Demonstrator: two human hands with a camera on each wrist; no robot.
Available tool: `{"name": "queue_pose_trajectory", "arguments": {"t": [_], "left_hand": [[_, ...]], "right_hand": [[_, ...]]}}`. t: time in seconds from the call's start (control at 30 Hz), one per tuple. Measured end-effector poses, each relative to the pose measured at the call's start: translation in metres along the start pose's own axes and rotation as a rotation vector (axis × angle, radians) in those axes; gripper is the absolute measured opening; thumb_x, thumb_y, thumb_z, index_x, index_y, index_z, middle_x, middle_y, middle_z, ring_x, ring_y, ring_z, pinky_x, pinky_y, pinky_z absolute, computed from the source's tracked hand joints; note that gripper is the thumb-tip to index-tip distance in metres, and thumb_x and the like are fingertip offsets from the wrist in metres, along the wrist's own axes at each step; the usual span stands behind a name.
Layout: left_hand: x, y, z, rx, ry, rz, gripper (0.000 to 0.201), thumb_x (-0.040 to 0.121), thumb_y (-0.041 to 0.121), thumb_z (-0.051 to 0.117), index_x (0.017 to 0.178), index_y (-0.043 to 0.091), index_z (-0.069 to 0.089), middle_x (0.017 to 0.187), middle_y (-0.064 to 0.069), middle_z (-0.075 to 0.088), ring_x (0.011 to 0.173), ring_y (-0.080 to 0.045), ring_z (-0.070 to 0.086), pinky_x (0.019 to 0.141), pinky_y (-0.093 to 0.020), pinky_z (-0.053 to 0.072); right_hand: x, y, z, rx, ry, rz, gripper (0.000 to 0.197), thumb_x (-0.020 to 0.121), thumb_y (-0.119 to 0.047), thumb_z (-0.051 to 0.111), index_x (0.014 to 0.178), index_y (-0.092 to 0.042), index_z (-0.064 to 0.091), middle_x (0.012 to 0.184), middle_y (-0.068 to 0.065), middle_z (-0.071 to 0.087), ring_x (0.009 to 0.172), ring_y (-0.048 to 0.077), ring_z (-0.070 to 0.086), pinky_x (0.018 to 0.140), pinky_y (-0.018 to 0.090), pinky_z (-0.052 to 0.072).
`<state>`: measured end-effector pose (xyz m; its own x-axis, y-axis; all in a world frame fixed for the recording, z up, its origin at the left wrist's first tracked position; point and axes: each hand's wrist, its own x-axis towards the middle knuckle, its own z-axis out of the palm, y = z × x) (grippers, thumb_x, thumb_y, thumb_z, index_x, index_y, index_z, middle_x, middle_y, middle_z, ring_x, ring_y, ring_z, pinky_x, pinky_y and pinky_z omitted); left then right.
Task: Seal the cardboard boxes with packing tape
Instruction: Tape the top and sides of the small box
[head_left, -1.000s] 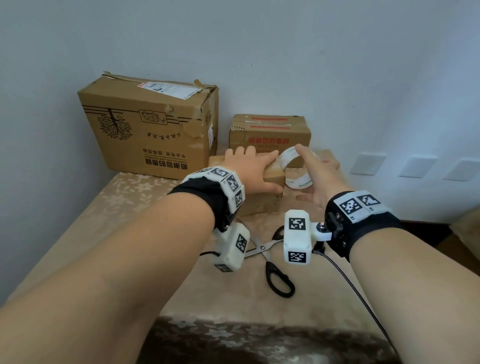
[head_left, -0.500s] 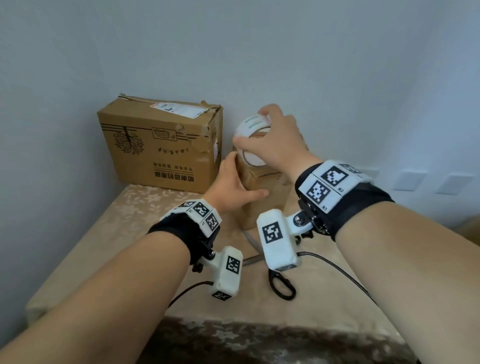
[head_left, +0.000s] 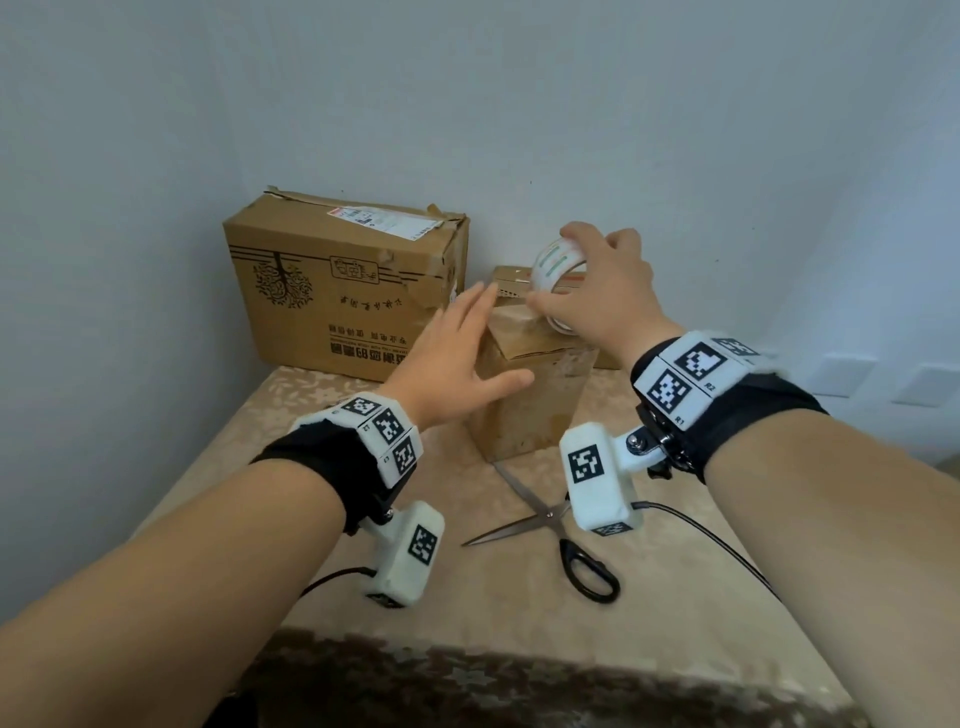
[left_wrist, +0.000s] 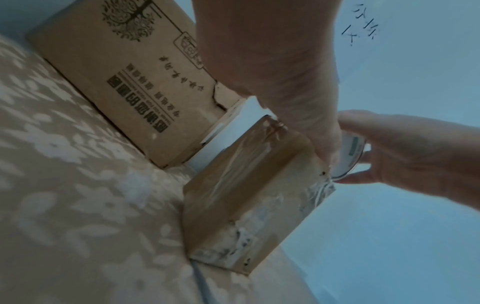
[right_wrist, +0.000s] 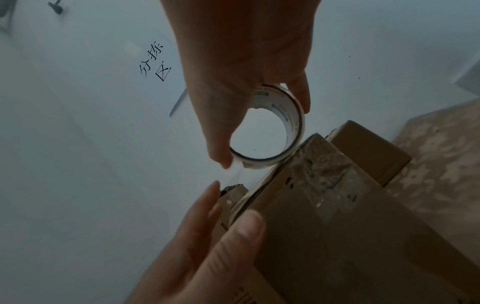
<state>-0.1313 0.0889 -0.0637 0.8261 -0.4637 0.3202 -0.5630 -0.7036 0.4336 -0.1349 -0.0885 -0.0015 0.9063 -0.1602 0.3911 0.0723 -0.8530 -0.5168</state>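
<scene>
While a short clear strip trails from the tape roll (head_left: 558, 283) pinched in the right hand (head_left: 602, 301) above the small cardboard box (head_left: 535, 395) on the table (head_left: 260, 467), the left hand (head_left: 457, 364), fingers spread and empty, reaches the box's top edge. Next, apparently: pressing that strip down along the seam.

The big box (head_left: 343, 291) and the wall block the back, the open scissors (head_left: 550, 525) lie in front of the small box (head_left: 535, 400), and the counter (head_left: 218, 499) on the left has room.
</scene>
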Motion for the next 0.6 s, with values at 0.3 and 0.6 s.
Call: {"name": "queue_pose_trajectory", "arguments": {"t": [0.3, 0.6], "left_hand": [[0.011, 0.000, -0.005, 0.255, -0.093, 0.077, 0.079, 0.091, 0.060, 0.043, 0.152, 0.019, 0.016, 0.159, 0.001, 0.016, 0.146, -0.013, 0.013, 0.118, -0.033, 0.016], [0.012, -0.002, -0.011, 0.182, -0.154, 0.015, 0.080, 0.088, 0.059, 0.050, 0.152, 0.021, 0.019, 0.159, 0.004, 0.016, 0.146, -0.011, 0.013, 0.119, -0.036, 0.011]], "right_hand": [[0.006, 0.003, -0.001, 0.172, -0.021, 0.094, 0.086, 0.070, -0.059, 0.072, 0.136, -0.019, 0.033, 0.124, 0.006, 0.051, 0.111, 0.024, 0.053, 0.094, 0.038, 0.047], [0.000, 0.012, 0.010, 0.308, 0.035, -0.117, 0.083, 0.066, -0.042, 0.083, 0.133, -0.027, 0.036, 0.125, 0.003, 0.046, 0.109, 0.016, 0.050, 0.093, 0.033, 0.047]]}}
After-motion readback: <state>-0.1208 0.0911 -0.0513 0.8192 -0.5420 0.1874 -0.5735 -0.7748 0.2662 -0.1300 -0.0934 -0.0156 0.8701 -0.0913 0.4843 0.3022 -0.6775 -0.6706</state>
